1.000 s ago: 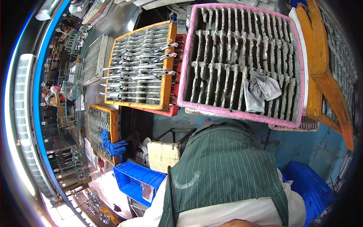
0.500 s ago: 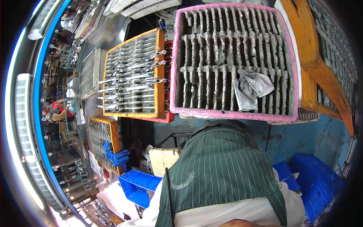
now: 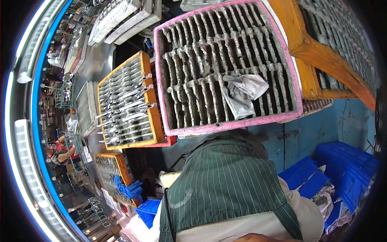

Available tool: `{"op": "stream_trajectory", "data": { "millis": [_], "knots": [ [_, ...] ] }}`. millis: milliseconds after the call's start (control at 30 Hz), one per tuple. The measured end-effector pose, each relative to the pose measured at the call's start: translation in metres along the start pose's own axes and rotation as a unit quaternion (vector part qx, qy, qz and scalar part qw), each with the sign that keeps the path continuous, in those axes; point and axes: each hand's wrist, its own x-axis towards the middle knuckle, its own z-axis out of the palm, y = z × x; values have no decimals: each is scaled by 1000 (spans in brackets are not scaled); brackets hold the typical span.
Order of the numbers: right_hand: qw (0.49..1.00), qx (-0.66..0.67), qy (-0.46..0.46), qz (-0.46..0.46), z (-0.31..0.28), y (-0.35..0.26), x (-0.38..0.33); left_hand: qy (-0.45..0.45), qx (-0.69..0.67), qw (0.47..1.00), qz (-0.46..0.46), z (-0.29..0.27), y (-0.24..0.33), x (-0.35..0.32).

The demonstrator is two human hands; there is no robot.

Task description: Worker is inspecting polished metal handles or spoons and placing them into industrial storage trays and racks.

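Observation:
Neither my left hand nor my right hand shows in the head view. Directly in front of my green striped apron (image 3: 225,181) stands a large slotted rack with a pink-wrapped rim (image 3: 236,126). Rows of rough grey dividers split it into narrow slots. Crumpled grey-white cloth gloves (image 3: 244,94) lie across its near right part. To its left, a smaller orange-framed rack (image 3: 156,117) holds several thin shiny metal pieces (image 3: 131,105), some with ends sticking out past the frame. What the far slots hold is too small to tell.
A blue cloth (image 3: 128,187) hangs on a lower orange-framed rack (image 3: 123,169) at left. Big orange-framed racks (image 3: 314,50) lean at right. Blue crates (image 3: 342,169) and crumpled paper sit low on the right. Grey racks (image 3: 125,22) are stacked at far left. Another person (image 3: 64,151) is distant left.
My view has turned, so the racks now appear farther left and tilted. More of the blue crates at right shows. The gloves keep their place on the pink-rimmed rack.

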Motion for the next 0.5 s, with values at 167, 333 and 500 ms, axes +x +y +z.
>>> {"op": "stream_trajectory", "data": {
  "millis": [167, 333, 500],
  "knots": [
    [999, -17, -29, -9, 2, -9, -1, -15, 16, 1000, 9, -5, 3, 10],
    [997, -54, -56, -17, -2, -7, -1, -17, 19, 1000, 10, -1, 6, 9],
    [993, -81, -80, -9, -13, -19, -9, -21, 20, 999, 28, -4, 4, 31]
  ]
}}
